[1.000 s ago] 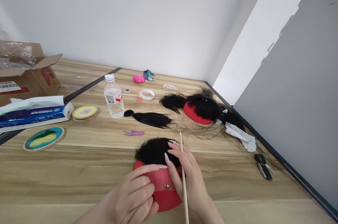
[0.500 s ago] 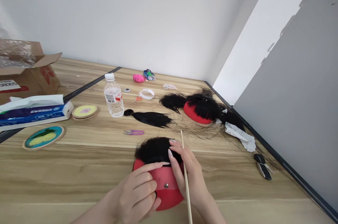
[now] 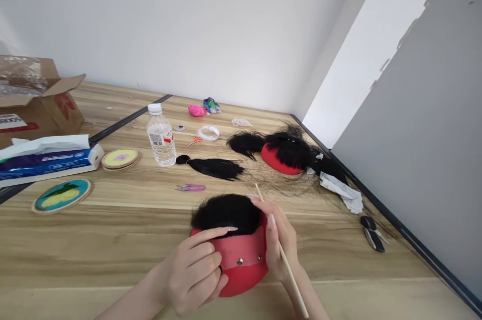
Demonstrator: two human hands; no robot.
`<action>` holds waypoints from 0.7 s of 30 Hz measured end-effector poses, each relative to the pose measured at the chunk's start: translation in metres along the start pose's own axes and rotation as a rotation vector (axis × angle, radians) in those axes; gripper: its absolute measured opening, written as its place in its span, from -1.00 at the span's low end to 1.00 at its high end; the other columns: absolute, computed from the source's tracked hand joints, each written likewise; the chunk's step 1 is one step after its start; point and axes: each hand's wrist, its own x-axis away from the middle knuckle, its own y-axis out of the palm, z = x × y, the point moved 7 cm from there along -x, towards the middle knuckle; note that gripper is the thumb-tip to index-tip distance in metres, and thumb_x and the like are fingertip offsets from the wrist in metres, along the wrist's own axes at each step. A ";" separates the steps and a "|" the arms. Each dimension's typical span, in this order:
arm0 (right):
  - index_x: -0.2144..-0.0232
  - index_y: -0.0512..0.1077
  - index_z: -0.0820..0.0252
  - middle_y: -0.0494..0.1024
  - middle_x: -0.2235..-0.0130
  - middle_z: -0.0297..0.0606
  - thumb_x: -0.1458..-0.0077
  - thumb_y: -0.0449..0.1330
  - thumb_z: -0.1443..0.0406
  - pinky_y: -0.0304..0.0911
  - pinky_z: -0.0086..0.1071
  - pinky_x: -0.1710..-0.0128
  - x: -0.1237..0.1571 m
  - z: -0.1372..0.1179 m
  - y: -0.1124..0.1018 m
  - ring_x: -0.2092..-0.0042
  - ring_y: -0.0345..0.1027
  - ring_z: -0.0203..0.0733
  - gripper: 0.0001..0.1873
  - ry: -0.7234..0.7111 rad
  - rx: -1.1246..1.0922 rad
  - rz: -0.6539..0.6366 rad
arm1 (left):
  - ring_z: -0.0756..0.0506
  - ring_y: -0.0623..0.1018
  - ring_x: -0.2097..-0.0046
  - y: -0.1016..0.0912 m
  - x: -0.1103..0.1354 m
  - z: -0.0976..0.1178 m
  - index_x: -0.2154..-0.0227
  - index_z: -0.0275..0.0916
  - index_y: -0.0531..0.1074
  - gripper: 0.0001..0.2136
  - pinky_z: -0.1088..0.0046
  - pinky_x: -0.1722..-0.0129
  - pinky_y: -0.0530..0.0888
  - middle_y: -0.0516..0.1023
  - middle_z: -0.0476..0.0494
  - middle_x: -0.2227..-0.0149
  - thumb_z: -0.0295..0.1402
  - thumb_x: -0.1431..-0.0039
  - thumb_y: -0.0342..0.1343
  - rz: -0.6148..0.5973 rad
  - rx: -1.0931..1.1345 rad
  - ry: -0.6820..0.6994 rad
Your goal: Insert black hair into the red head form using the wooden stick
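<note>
My left hand (image 3: pixel 194 275) is mostly curled, its forefinger laid along the edge of the black hair (image 3: pixel 226 212) on the red block (image 3: pixel 243 282); I can't tell whether the folded fingers grip anything. My right hand (image 3: pixel 281 234), half closed around a pale stick (image 3: pixel 293 280), is at the block's right side, above the desk (image 3: pixel 131 239) (purple snips (image 3: pixel 191 187) lie beyond).

The upper frame is filled by a pale, softly lit wall (image 3: pixel 188 23). At right, a whiter wall section (image 3: pixel 369 48) and a grey panel (image 3: pixel 417 109), possibly a partition, are seen. Below, a wood-grained table (image 3: pixel 120 244) is crossed at left by a dark strip (image 3: pixel 131 117).
</note>
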 end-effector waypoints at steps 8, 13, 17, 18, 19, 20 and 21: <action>-0.18 0.34 0.13 0.52 -0.07 -0.07 -0.41 -0.19 0.15 0.38 -0.08 -0.07 0.004 -0.009 0.002 -0.13 0.39 0.00 -0.52 0.046 -0.057 0.044 | 0.03 0.35 0.49 -0.004 0.000 -0.004 0.55 -0.27 0.32 -0.79 -0.01 0.04 0.65 0.41 0.00 0.51 -0.64 -0.15 0.00 0.026 -0.038 -0.047; -0.06 0.43 0.11 0.56 0.01 -0.10 -0.36 -0.05 0.33 0.38 -0.13 -0.05 0.002 -0.011 0.004 -0.05 0.44 -0.05 -0.66 0.064 -0.033 0.064 | 0.02 0.36 0.49 0.000 -0.002 0.003 0.57 -0.29 0.32 -0.77 0.25 0.12 0.69 0.41 -0.03 0.54 -0.64 -0.15 -0.01 0.011 0.025 0.007; 0.03 0.48 0.14 0.58 0.10 -0.08 -0.33 0.00 0.36 0.43 -0.10 0.01 0.002 -0.017 0.002 0.01 0.48 -0.02 -0.71 -0.001 -0.040 0.118 | 0.03 0.38 0.47 0.002 -0.004 0.002 0.60 -0.30 0.31 -0.75 0.28 0.12 0.69 0.40 -0.03 0.54 -0.65 -0.14 0.01 0.023 0.029 0.009; 0.04 0.48 0.14 0.59 0.11 -0.08 -0.32 0.02 0.37 0.43 -0.09 0.01 0.002 -0.018 0.001 0.01 0.48 -0.02 -0.72 -0.017 -0.036 0.130 | 0.03 0.37 0.47 0.002 -0.004 0.001 0.60 -0.29 0.30 -0.75 0.26 0.10 0.68 0.39 -0.03 0.54 -0.66 -0.14 0.01 0.014 0.022 -0.003; 0.05 0.49 0.14 0.59 0.11 -0.09 -0.31 0.02 0.38 0.43 -0.08 0.00 0.002 -0.019 0.000 0.01 0.48 -0.01 -0.72 -0.024 -0.029 0.139 | 0.03 0.37 0.47 0.003 -0.005 -0.001 0.60 -0.29 0.30 -0.74 0.22 0.09 0.68 0.39 -0.02 0.54 -0.66 -0.15 0.01 0.007 0.018 -0.010; 0.06 0.49 0.14 0.59 0.12 -0.09 -0.31 0.01 0.39 0.43 -0.07 -0.01 0.003 -0.018 -0.001 0.01 0.49 -0.01 -0.71 -0.024 -0.020 0.145 | 0.04 0.36 0.47 0.003 -0.005 -0.003 0.60 -0.28 0.29 -0.74 0.19 0.07 0.68 0.38 -0.01 0.54 -0.66 -0.15 0.01 0.000 0.017 -0.014; 0.06 0.49 0.13 0.60 0.12 -0.10 -0.31 0.01 0.39 0.43 -0.06 -0.01 0.003 -0.018 -0.002 0.01 0.49 -0.01 -0.71 -0.019 -0.011 0.148 | 0.04 0.35 0.48 0.003 -0.006 -0.004 0.59 -0.28 0.29 -0.74 0.16 0.06 0.67 0.37 0.00 0.54 -0.67 -0.14 0.01 -0.002 0.017 -0.015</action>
